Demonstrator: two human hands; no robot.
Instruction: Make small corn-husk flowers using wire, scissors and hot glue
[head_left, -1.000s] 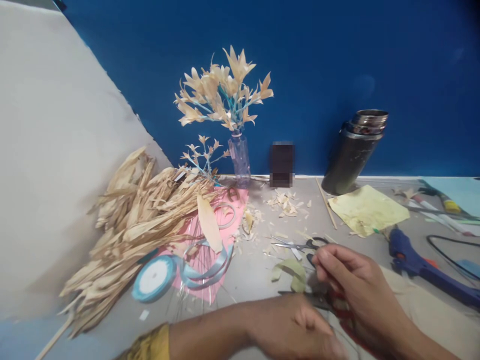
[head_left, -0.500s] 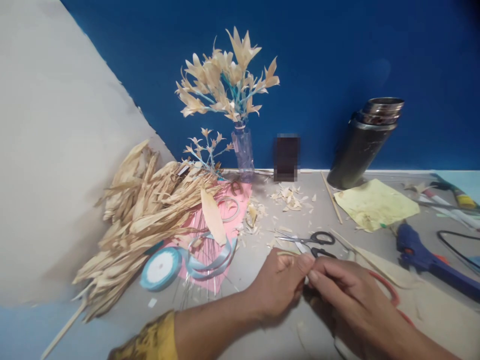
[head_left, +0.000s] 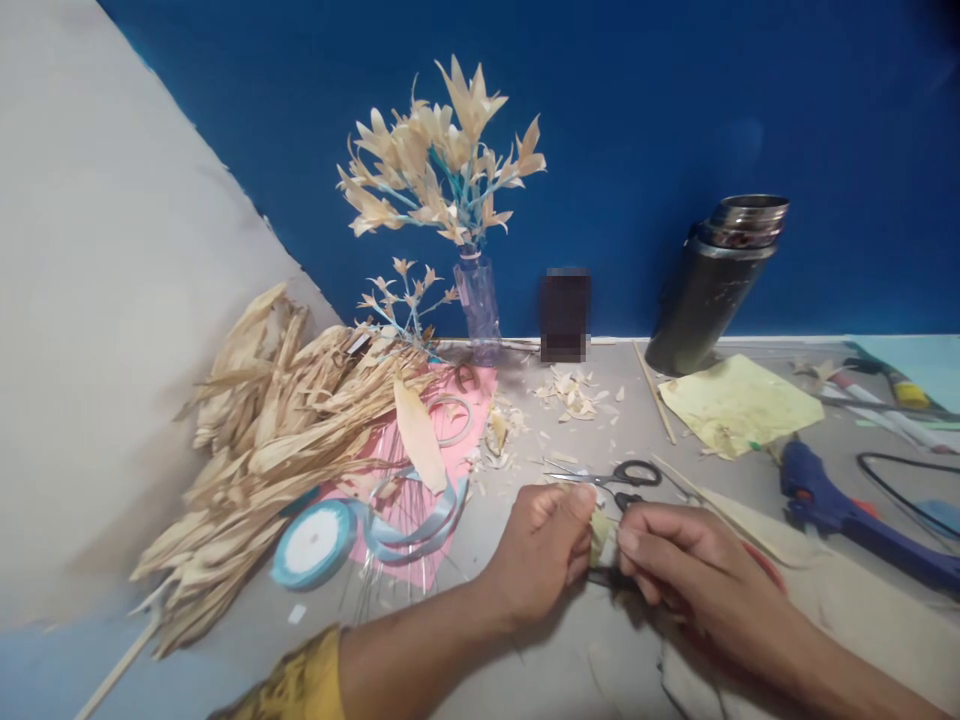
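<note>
Both hands meet low on the grey surface [head_left: 525, 420], fingertips facing. The left hand [head_left: 541, 550] is closed into a loose fist, its grip pinched on a small pale husk piece [head_left: 600, 527]. The right hand [head_left: 679, 560] has its fingers curled, and thumb and forefinger press the same piece from the other side. The husk piece sits between the two hands, just in front of the black-handled scissors [head_left: 611, 476], which lie flat on the surface.

Compared with half a second earlier, the hands have stayed together at the same spot; the left fist is more tightly closed and more of the husk piece shows between the fingertips. A second ago the hands were lower and further right, with the left one under the right.

To the left lies a heap of dried husks [head_left: 277, 440] beside a spool of blue ribbon [head_left: 311, 543] on pink paper [head_left: 465, 450]. At the back stand a vase of husk flowers [head_left: 442, 190] and a dark flask [head_left: 712, 285]. A yellow sheet [head_left: 739, 405] and a blue glue gun [head_left: 832, 505] lie to the right.
</note>
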